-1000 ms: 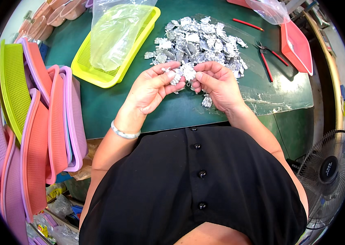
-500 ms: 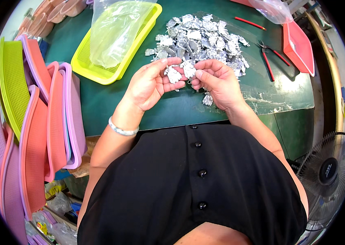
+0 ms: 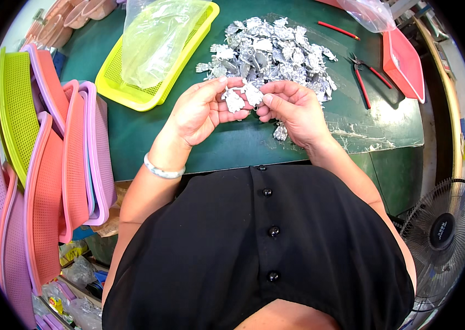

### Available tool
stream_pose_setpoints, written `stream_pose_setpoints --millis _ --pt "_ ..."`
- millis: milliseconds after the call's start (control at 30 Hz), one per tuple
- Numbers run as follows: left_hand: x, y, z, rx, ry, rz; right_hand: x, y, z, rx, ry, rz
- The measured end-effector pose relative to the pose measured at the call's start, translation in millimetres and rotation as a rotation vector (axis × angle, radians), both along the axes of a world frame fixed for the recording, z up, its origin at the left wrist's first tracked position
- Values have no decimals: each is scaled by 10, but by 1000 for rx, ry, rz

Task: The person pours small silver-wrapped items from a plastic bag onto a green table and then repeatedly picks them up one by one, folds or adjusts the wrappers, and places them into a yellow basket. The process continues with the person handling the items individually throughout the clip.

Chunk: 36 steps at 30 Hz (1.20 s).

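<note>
My left hand (image 3: 197, 110) has its fingers curled round a small silvery metal casting (image 3: 234, 101) with an irregular outline. In my right hand (image 3: 294, 109), thumb and fingers pinch a second silvery casting (image 3: 253, 94), held right beside the first. Both pieces are just above the near side of a heap of similar castings (image 3: 268, 49) on the green table (image 3: 150, 146). One loose casting (image 3: 280, 132) lies on the table below my right fingers.
Red-handled cutting pliers (image 3: 362, 82) and a red pencil-like stick (image 3: 338, 30) lie right of the heap. A pink tray (image 3: 400, 66) is at the right edge. A yellow-green basket (image 3: 128, 99) holds a clear plastic bag (image 3: 153, 60). Stacked baskets (image 3: 43, 203) stand left; a fan (image 3: 441, 231) stands right.
The casting in my right hand has tilted slightly and shifted a little left toward the other one. Both hands otherwise keep nearly the same place.
</note>
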<state>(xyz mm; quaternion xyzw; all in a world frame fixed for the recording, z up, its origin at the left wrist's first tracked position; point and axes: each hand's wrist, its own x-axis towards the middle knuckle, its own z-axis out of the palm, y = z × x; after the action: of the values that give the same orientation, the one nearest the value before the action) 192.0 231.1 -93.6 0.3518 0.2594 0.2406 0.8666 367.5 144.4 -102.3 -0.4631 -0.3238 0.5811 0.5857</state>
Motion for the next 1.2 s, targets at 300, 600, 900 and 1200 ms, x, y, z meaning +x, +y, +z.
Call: stream_pose_setpoints --millis 300,600,900,1200 --pt "-6 -2 -5 20 19 5 10 -7 19 -10 -31 48" --pt "-13 10 -27 15 19 1 -3 -21 29 -25 -16 42" --pt "-22 6 -25 33 24 -14 -6 -32 17 -14 -14 45" --pt "-19 -10 -11 52 43 -14 -5 -45 1 -16 -14 42"
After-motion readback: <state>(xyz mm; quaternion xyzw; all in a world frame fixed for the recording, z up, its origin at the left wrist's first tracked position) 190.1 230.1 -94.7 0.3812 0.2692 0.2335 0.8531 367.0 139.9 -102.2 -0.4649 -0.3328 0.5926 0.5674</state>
